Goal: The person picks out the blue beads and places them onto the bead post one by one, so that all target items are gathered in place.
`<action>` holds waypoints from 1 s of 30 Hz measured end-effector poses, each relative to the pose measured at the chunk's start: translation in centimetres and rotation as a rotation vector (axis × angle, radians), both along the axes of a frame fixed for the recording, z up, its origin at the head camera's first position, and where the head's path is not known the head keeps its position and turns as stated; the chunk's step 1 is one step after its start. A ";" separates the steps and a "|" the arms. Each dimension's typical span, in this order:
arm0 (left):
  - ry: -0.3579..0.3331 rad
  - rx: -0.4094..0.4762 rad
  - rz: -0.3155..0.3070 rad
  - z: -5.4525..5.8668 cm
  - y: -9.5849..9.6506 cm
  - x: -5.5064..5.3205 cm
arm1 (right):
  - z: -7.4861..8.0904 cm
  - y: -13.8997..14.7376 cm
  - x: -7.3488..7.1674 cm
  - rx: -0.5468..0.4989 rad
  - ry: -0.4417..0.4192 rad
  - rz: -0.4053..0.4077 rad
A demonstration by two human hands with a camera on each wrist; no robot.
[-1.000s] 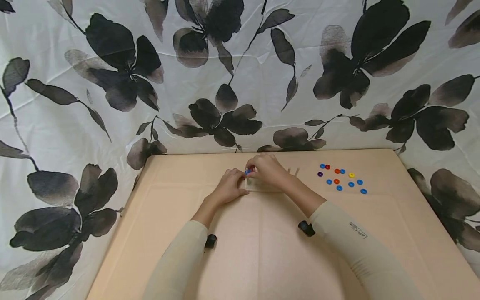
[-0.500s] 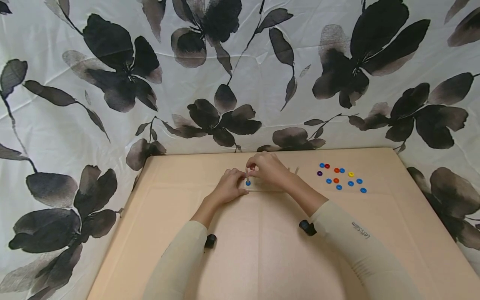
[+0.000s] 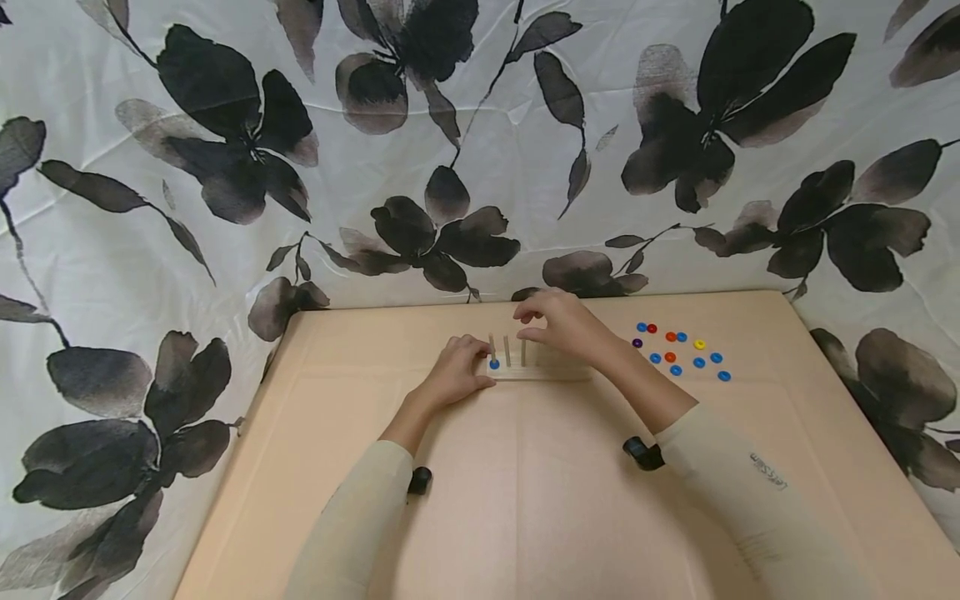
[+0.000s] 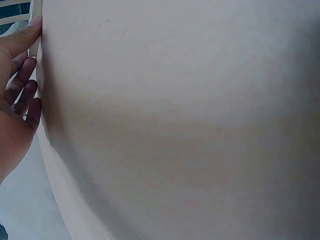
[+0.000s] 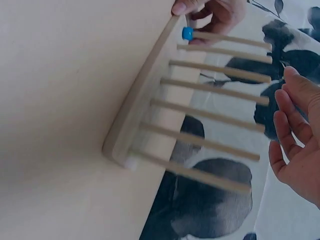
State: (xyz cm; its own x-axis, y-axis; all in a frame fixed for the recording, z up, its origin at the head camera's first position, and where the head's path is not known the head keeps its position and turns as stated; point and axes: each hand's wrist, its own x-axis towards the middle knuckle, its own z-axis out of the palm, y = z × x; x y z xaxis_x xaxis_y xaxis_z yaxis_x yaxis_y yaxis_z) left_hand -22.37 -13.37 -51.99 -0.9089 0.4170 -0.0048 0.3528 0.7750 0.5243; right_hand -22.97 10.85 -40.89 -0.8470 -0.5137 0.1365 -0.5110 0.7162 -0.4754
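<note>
A light wooden peg board [image 3: 547, 374] with a row of several upright wooden pegs [image 5: 215, 90] stands on the table towards its far edge. One blue ring [image 5: 187, 33] sits low on the peg at the left end. My left hand [image 3: 454, 367] grips that end of the board, thumb on the near side and fingers behind. Nothing is held in my right hand [image 3: 566, 327], which hovers above the pegs with its fingers loosely bent and apart. In the right wrist view, its fingertips [image 5: 291, 75] are beyond the peg tops.
Several small loose rings, blue, red, orange, purple and one yellow [image 3: 700, 344], lie scattered on the tabletop [image 3: 480, 500] right of the board. Behind the table's far edge hangs a white cloth [image 3: 495, 125] with dark flowers.
The blue ring has dropped from my right fingertips to the base of the left-end peg. My right hand has then lifted off and moved right. My left hand has stayed on the board.
</note>
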 end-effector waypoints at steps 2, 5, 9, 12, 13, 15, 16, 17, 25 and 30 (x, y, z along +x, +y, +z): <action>-0.003 0.006 0.002 0.0 0.0 0.0 | 0.2 0.8 0.3 -0.026 -0.001 -0.014; -0.009 0.013 0.004 0.0 0.1 0.0 | 0.4 2.2 0.9 -0.056 0.005 -0.039; -0.015 0.012 0.003 -0.1 0.0 0.0 | 0.2 4.3 1.7 -0.088 0.037 -0.074; -0.015 0.008 -0.003 -0.2 -0.1 0.0 | -0.1 5.9 2.2 -0.113 0.077 -0.100; -0.015 0.007 -0.004 -0.2 -0.1 -0.1 | -0.2 6.4 2.3 -0.123 0.089 -0.109; -0.015 0.006 -0.005 -0.2 -0.1 -0.1 | -0.4 7.4 2.7 -0.133 0.109 -0.125; -0.015 0.004 -0.004 -0.2 -0.1 -0.1 | -0.5 7.9 2.8 -0.139 0.118 -0.129; -0.017 0.002 -0.003 -0.2 -0.1 -0.1 | -0.6 8.3 3.0 -0.144 0.125 -0.134; -0.014 0.003 -0.001 -0.2 0.0 -0.2 | -1.8 11.8 4.4 -0.152 0.163 -0.182; -0.022 0.004 0.001 -0.1 0.0 -0.1 | -3.4 14.1 4.9 -0.149 0.182 -0.212</action>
State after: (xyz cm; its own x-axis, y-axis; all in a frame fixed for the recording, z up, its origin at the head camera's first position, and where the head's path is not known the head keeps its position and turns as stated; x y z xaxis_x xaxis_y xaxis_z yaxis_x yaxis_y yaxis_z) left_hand -22.43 -13.35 -52.10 -0.9091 0.4160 -0.0228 0.3405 0.7732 0.5350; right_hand -18.11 24.96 -44.26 -0.8880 -0.2910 0.3561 -0.4437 0.7454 -0.4975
